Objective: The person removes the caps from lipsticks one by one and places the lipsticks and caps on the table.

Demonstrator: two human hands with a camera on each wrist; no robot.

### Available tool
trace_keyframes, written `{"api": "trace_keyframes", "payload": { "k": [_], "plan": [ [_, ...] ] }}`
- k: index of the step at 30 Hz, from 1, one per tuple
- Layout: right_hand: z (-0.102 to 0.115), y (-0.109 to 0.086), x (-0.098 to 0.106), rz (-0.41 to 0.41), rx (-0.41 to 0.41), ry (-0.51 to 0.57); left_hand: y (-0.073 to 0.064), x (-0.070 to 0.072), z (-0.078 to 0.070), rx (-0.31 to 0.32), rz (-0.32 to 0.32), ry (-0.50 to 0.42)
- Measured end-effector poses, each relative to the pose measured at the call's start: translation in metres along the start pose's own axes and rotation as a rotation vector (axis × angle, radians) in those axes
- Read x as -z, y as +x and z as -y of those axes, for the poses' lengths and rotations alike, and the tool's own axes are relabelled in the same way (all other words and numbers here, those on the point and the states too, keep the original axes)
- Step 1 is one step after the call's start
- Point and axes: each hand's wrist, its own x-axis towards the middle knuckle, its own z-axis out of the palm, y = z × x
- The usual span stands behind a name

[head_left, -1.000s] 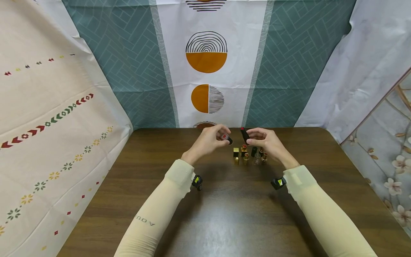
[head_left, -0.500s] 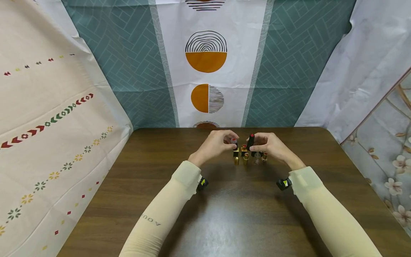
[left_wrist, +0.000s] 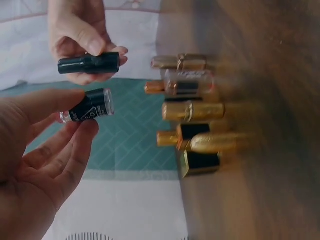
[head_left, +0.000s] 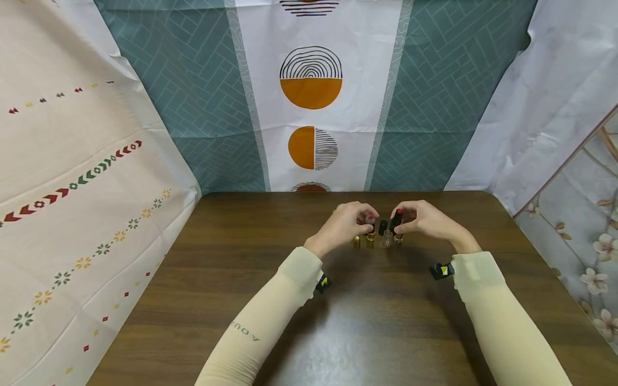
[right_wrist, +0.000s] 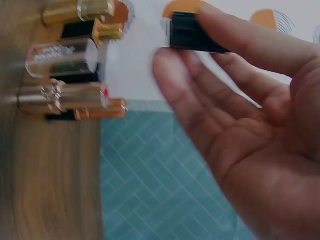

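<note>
My left hand (head_left: 345, 224) pinches a short lipstick (left_wrist: 92, 106) with a black, white-lettered middle and a clear end; a red tip shows at its upper end in the head view. My right hand (head_left: 427, 220) holds a slim black lipstick (head_left: 397, 220) upright between thumb and fingers, its red tip on top. In the left wrist view this tube (left_wrist: 90, 63) appears level with the other. Both hands hover over a cluster of cosmetics standing on the table. Among them are a gold lipstick (left_wrist: 195, 111), a clear cap (head_left: 387, 239) and a black cap (head_left: 383, 228).
A square black-and-gold piece (left_wrist: 200, 165) and a rounded gold piece (left_wrist: 220, 142) stand at one end of the cluster. At the other is a rose-gold tube (right_wrist: 62, 96). The brown wooden table (head_left: 338, 321) meets a patterned cloth (head_left: 309, 96) at its back edge.
Both hands have moved to the right and a little nearer the person, each still holding its lipstick. The left hand now covers the left part of the cluster in the head view.
</note>
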Motion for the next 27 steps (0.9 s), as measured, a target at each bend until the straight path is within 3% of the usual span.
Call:
{"api": "trace_keyframes", "payload": {
  "k": [9, 21, 27],
  "plan": [
    [-0.011, -0.013, 0.008, 0.090, -0.052, -0.020, 0.005, -0.029, -0.003, 0.017, 0.012, 0.008],
    [-0.023, -0.022, -0.005, 0.181, -0.143, -0.014, 0.008, -0.052, -0.002, 0.003, 0.083, 0.004],
    [-0.029, -0.021, -0.013, 0.201, -0.182, -0.016, 0.010, -0.068, 0.000, 0.019, 0.117, 0.065]
  ]
}}
